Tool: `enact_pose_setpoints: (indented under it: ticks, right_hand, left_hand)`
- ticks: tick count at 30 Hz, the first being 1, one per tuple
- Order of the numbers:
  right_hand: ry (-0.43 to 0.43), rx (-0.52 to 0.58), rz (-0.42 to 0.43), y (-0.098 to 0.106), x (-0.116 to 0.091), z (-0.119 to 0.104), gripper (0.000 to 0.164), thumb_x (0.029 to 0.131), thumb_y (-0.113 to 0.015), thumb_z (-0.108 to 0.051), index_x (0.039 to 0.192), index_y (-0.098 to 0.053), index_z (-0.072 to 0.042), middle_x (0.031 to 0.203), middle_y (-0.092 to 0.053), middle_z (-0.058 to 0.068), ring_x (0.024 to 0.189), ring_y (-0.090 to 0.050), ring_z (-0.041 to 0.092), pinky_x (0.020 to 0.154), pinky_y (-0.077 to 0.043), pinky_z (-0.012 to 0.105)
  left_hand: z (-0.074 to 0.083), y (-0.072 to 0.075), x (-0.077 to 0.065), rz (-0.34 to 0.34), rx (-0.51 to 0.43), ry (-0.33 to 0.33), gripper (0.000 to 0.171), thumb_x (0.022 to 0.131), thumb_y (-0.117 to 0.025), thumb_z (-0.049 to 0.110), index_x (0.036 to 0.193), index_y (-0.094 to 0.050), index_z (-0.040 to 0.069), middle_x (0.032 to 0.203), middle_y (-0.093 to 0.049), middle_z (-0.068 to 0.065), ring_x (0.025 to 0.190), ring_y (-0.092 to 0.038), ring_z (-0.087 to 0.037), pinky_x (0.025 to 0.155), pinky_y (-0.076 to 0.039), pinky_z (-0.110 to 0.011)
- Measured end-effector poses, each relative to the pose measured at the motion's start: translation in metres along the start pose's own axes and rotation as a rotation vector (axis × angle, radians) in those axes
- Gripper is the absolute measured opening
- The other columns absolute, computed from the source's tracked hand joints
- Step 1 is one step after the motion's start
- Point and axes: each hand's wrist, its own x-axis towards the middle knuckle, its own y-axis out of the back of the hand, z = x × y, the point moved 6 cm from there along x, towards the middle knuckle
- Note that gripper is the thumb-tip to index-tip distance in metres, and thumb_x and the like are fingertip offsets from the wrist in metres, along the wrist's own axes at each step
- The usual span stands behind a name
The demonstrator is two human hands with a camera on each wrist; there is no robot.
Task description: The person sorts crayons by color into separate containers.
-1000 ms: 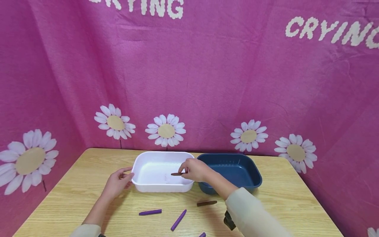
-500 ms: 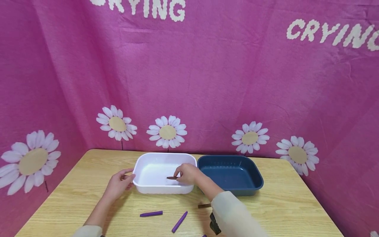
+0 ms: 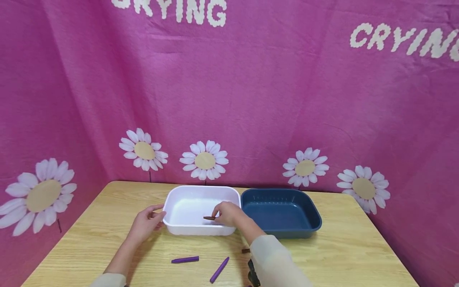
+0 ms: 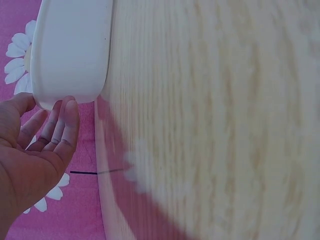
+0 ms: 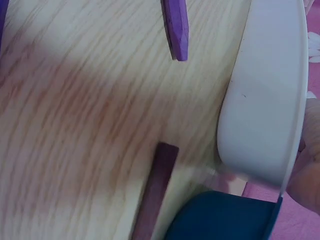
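My right hand (image 3: pixel 226 214) reaches into the white plastic basin (image 3: pixel 202 230) and pinches a brown crayon (image 3: pixel 209 218) low over the basin floor. In the right wrist view only part of that hand shows, behind the basin wall. My left hand (image 3: pixel 145 225) touches the basin's left end. The left wrist view has its thumb at the rim and its fairly straight fingers (image 4: pixel 70 117) against the outer wall. Two purple crayons (image 3: pixel 185 259) lie on the table in front. A second brown crayon (image 5: pixel 156 192) lies nearby, partly hidden by my right sleeve in the head view.
A dark blue basin (image 3: pixel 315 225) stands right beside the white one on the wooden table (image 3: pixel 355 247). The tip of another purple crayon shows at the bottom edge. A pink curtain (image 3: pixel 251 99) with daisies hangs behind the table and at its sides.
My right hand has moved left and down into the white basin with the brown crayon, and its sleeve now covers more of the other brown crayon. My left hand stays at the basin's end.
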Motion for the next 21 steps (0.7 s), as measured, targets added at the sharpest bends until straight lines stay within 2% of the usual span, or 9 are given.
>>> enact_pose_setpoints:
  ticks: [4, 14, 18, 21]
  right_hand:
    - [-0.003, 0.014, -0.006, -0.003, -0.001, 0.0, 0.009, 0.079, -0.071, -0.014, 0.087, -0.075, -0.014, 0.084, -0.07, 0.002, 0.077, -0.057, 0.013, 0.071, -0.046, 0.024]
    - [-0.022, 0.049, -0.037, -0.003, 0.001, 0.002, 0.01, 0.084, -0.067, -0.015, 0.091, -0.074, -0.013, 0.075, -0.065, 0.001, 0.071, -0.053, 0.01, 0.07, -0.046, 0.024]
    - [-0.003, 0.064, -0.018, 0.003, -0.001, 0.002, 0.011, 0.084, -0.067, -0.016, 0.092, -0.073, -0.012, 0.076, -0.065, 0.001, 0.071, -0.052, 0.009, 0.069, -0.045, 0.023]
    - [0.051, 0.079, 0.01, 0.012, -0.006, -0.004, 0.011, 0.083, -0.068, -0.014, 0.092, -0.073, -0.009, 0.075, -0.065, 0.002, 0.071, -0.053, 0.01, 0.067, -0.044, 0.023]
  left_hand:
    - [-0.002, 0.0, 0.0, -0.001, 0.005, 0.006, 0.042, 0.092, -0.058, 0.015, 0.128, -0.05, -0.006, 0.088, -0.065, -0.016, 0.069, -0.064, -0.017, 0.065, -0.057, -0.029]
    - [-0.002, -0.001, 0.001, 0.004, 0.008, 0.009, 0.042, 0.092, -0.057, 0.016, 0.129, -0.05, -0.005, 0.09, -0.065, -0.017, 0.07, -0.064, -0.017, 0.066, -0.057, -0.03]
    - [-0.001, -0.002, 0.001, 0.001, 0.006, 0.007, 0.042, 0.092, -0.057, 0.015, 0.129, -0.05, -0.005, 0.089, -0.065, -0.016, 0.069, -0.064, -0.017, 0.065, -0.057, -0.029]
    - [-0.001, -0.001, 0.001, 0.003, 0.008, 0.003, 0.043, 0.092, -0.058, 0.015, 0.129, -0.049, -0.006, 0.089, -0.066, -0.017, 0.069, -0.065, -0.017, 0.065, -0.057, -0.029]
